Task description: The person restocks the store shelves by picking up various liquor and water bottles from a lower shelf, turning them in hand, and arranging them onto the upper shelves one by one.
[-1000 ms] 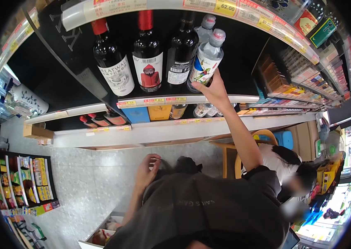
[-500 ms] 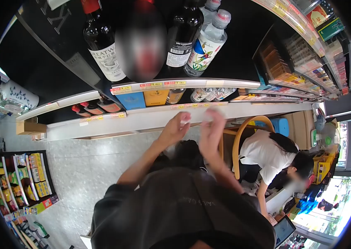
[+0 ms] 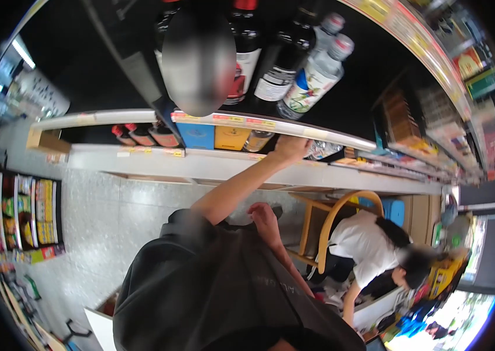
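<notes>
My left hand (image 3: 293,147) reaches into the lower shelf, under the upper shelf's front edge. It is at the clear bottles with patterned labels (image 3: 323,150); its fingers are mostly hidden, so I cannot tell whether it grips one. To its left stand an amber-labelled bottle (image 3: 257,140), a yellow box (image 3: 230,137) and a blue box (image 3: 196,135). My right hand (image 3: 265,219) hangs low near my body, fingers curled in; whatever they may hold does not show.
Dark wine bottles (image 3: 276,82) and a clear bottle with a bird label (image 3: 313,85) stand on the upper shelf. A wooden chair (image 3: 324,234) is to the right, beside a person in a white shirt (image 3: 358,243) bending over. A snack rack (image 3: 19,210) stands at left.
My left hand has gone from in front of the shelves into the lower shelf. My right hand has dropped toward my body. The view has shifted, and the bottles appear further right.
</notes>
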